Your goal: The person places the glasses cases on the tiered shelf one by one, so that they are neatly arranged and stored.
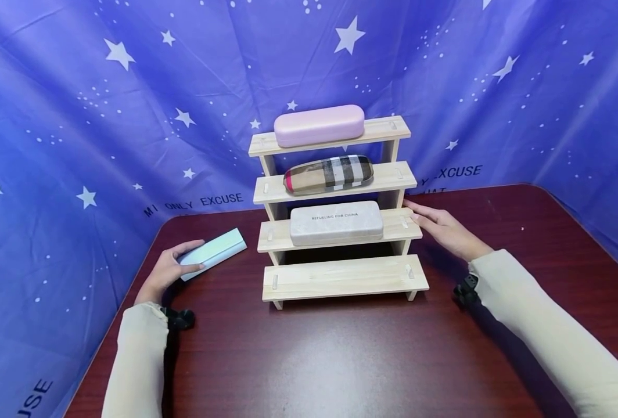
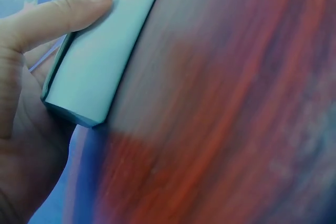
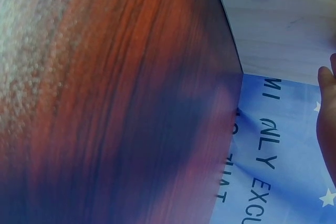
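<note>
My left hand [image 1: 166, 268] holds a light blue glasses case [image 1: 214, 254] at the left of the table, fingers on the far side and thumb on the near side. In the left wrist view the thumb lies across the top of the case [image 2: 100, 61]. My right hand [image 1: 451, 232] touches the right side of a wooden four-step display stand [image 1: 345, 278], fingers fairly straight. Only part of that hand [image 3: 328, 114] shows in the right wrist view. On the stand, top down, sit a pink glasses case [image 1: 319, 126], a plaid case [image 1: 330, 174] and a grey lettered case [image 1: 336, 223].
The stand rests on a dark red wooden table [image 1: 319, 360]. Behind it and at both sides hangs a blue curtain [image 1: 225, 75] with white stars and lettering. A black wrist camera [image 1: 180, 319] is strapped to the left wrist, another [image 1: 464, 292] to the right.
</note>
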Demonstrator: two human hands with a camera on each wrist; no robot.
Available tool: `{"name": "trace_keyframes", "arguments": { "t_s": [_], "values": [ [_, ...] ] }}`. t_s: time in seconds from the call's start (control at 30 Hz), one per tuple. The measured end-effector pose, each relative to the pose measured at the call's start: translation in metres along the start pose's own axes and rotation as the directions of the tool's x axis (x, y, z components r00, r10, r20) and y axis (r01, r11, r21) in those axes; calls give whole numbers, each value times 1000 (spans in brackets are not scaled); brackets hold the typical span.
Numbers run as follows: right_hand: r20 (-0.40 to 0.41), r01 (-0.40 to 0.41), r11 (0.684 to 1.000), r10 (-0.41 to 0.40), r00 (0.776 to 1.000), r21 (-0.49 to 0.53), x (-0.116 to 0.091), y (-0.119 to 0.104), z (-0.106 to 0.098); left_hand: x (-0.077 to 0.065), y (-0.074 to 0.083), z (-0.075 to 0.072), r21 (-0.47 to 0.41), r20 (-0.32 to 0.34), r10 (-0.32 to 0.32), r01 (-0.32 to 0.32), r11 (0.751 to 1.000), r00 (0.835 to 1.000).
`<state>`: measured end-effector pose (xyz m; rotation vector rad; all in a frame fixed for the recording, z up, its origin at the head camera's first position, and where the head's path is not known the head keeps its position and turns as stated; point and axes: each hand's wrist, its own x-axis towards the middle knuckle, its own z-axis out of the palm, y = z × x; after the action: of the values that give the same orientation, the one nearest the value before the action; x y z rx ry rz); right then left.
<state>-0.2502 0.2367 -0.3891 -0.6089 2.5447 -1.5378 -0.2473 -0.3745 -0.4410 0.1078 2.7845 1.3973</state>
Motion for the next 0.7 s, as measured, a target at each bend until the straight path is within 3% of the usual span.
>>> {"name": "trace_keyframes", "arguments": {
  "t_s": [0.17,0.27,0.57,0.7],
  "values": [
    [-2,-4,1000,4,1000,6,0,1,-1,-3,-3,0,-115,9,-8,9,993,1000],
    [-5,-5,1000,5,1000,8,1,2,0,-4,-7,-2,-132,24,-7,10,991,1000],
    [-3,6,1000,-6,1000,9,1,4,0,-4,-9,-5,1,110,-36,37,999,993],
    [6,-2,1000,2,1000,12,1,3,-1,-2,-10,-5,68,86,-22,17,998,996]
  ]
}}
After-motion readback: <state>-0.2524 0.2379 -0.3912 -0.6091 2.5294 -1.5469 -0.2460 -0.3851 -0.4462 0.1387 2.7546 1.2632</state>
